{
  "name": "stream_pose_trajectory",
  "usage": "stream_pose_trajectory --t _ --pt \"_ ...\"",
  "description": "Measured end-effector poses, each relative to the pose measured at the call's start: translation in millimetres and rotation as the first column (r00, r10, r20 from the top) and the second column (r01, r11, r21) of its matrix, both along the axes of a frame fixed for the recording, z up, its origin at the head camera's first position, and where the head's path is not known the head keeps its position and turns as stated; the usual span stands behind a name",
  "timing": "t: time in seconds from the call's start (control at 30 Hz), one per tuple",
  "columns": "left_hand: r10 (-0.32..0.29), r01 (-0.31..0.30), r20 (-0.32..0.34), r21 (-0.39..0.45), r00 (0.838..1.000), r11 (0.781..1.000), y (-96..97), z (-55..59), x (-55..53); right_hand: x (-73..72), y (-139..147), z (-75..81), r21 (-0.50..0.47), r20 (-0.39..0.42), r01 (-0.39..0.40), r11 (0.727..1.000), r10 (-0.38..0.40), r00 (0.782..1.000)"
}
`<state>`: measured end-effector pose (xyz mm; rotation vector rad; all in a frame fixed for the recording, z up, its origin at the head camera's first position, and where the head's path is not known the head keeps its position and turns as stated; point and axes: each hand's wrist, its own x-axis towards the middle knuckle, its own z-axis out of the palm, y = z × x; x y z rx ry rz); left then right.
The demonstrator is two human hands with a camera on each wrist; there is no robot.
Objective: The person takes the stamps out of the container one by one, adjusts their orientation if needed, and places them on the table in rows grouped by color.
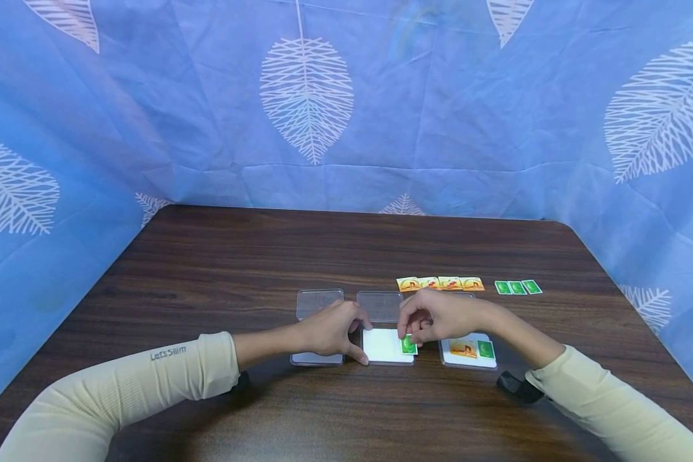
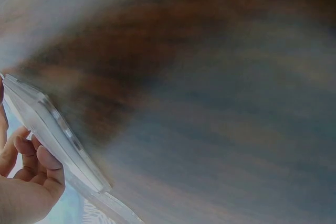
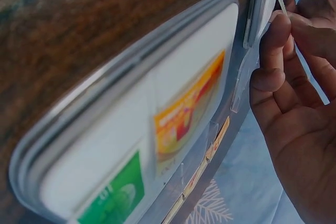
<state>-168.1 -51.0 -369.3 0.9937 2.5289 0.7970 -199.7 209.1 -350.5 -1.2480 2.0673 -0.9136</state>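
Three shallow clear plastic cases with white insides lie in a row in the head view, their clear lids folded back. My left hand (image 1: 326, 328) rests over the left case (image 1: 317, 359), its thumb and forefinger holding the left edge of the middle case (image 1: 379, 346). A small green card (image 1: 409, 347) is pinched between the fingertips of my right hand (image 1: 439, 314), over the right side of the middle case. In the right case (image 1: 468, 362) lie an orange picture card (image 1: 462, 348) and a green card (image 1: 486, 349). Right wrist view: the pinched card shows edge-on.
Behind the cases are clear lids (image 1: 320, 301), one partly hidden by my right hand. Farther back lies a row of several orange picture cards (image 1: 439, 283), with three green cards (image 1: 518, 287) to its right. The dark wooden table (image 1: 254, 256) meets a blue leaf-patterned cloth (image 1: 208, 96).
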Motion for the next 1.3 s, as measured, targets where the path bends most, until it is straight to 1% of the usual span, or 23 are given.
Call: stream_pose_trajectory --t 0.13,0.5,0.67,0.77,0.87,1.07,1.3 --pt "0.002 -0.002 0.005 -0.001 1.0 1.0 -0.3 -0.1 0.2 -0.3 0 -0.1 -0.014 0.009 -0.01 1.0 0.01 1.0" --pt "0.003 -0.003 -0.005 -0.004 1.0 1.0 -0.3 1.6 1.3 -3.6 5 1.2 -0.012 0.022 -0.007 1.0 0.008 1.0" --pt "0.017 -0.017 -0.007 -0.013 1.0 1.0 0.2 1.5 1.9 -6.4 9 1.3 -0.04 0.026 -0.024 0.999 0.025 0.999" --pt "0.012 -0.012 -0.013 0.002 1.0 1.0 0.3 0.9 1.7 -7.2 11 2.5 -0.052 0.03 -0.032 0.998 0.034 0.999" --pt "0.0 0.0 -0.018 0.022 1.0 1.0 -0.2 -0.1 1.4 -7.8 14 4.9 -0.049 0.037 -0.021 0.999 0.023 0.999" --pt "-0.008 0.008 -0.026 0.023 1.0 1.0 -1.6 -1.1 1.7 -11.0 21 7.6 -0.045 0.006 -0.003 0.999 0.003 1.0" --pt "-0.011 0.011 -0.019 0.021 1.0 1.0 -1.1 -1.1 1.1 -14.8 32 8.5 -0.079 -0.03 -0.019 0.997 0.017 0.999"
